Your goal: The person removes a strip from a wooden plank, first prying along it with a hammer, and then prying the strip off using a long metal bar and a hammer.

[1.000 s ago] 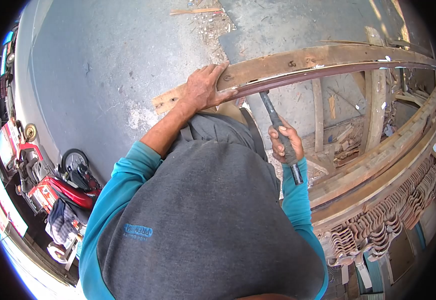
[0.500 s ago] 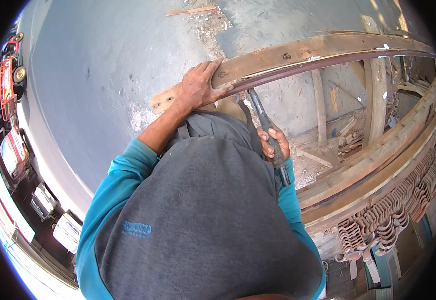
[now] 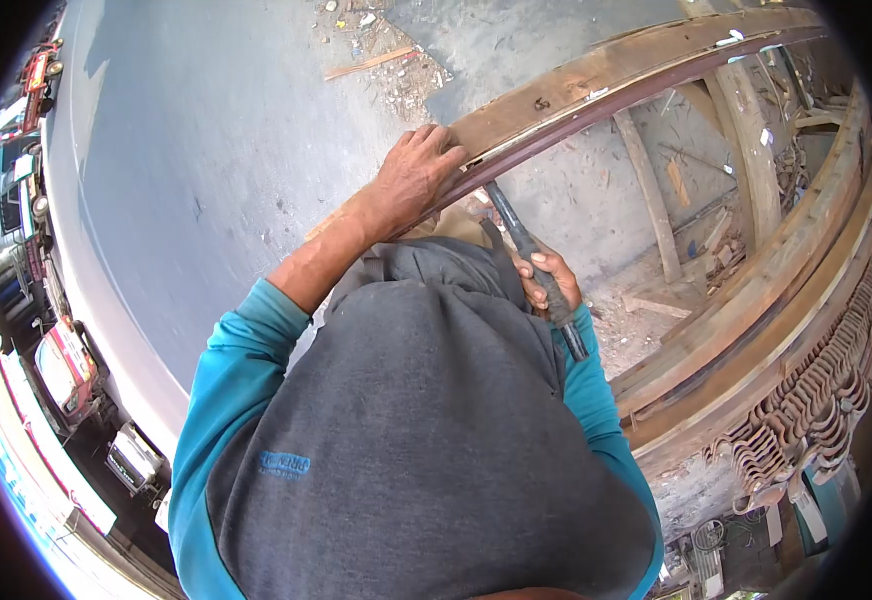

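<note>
In the head view, the left hand lay on the beam near its lower-left part, the back of the hand facing up. Its fingers were bent and close together against the wood; whether they gripped the beam or only pressed on it could not be told, since the undersides were hidden. The beam ran slantwise from in front of the person's lap to the upper right, with a maroon strip along its near edge and small white flecks on it.

The right hand was clenched around the thick, rough middle of a dark bar, its fingers wrapped over the grip. The bar slanted, its upper end at the maroon strip's near edge, though whether the two touched was unclear. Its lower end stuck out past the hand, over the teal sleeve.

The person's grey shirt filled the lower middle. To the right, beyond the bar, stood wooden posts, with more timbers running below them and curved tiles in a row beside these. A splinter lay among rubble on the grey floor. Vehicles stood at the far left.
</note>
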`<state>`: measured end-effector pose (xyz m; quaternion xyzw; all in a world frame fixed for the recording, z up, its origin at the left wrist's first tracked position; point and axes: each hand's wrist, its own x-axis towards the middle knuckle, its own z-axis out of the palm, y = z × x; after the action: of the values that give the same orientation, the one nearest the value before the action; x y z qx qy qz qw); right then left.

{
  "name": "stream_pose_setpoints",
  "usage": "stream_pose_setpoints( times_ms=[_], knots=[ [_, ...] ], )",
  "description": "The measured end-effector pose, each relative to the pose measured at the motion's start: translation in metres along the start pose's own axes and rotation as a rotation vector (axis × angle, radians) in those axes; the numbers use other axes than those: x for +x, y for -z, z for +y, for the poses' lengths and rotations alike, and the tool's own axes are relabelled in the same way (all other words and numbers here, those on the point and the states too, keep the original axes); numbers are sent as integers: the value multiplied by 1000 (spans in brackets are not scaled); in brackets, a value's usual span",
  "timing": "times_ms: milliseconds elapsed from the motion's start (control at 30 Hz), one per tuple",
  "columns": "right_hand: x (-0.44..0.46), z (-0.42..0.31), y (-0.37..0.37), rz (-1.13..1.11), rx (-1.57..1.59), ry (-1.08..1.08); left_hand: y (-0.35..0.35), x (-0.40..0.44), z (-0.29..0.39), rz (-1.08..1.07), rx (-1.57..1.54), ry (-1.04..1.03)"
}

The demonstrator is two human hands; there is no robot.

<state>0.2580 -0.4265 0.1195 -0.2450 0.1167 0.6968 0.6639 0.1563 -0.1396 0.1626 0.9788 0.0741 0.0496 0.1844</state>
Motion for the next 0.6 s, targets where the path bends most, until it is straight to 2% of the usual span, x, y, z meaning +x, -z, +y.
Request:
stream_pose_setpoints(
  times_ms=[167,433,600],
  knots=[
    [0,-2,-5,5,-48,19,6,28,8,-147,65,-32],
    [1,-4,-5,27,-197,36,-4,49,27,-388,364,-76],
    [0,-4,-7,21,-211,38,-10,54,26,-416,392,-78]
  ],
)
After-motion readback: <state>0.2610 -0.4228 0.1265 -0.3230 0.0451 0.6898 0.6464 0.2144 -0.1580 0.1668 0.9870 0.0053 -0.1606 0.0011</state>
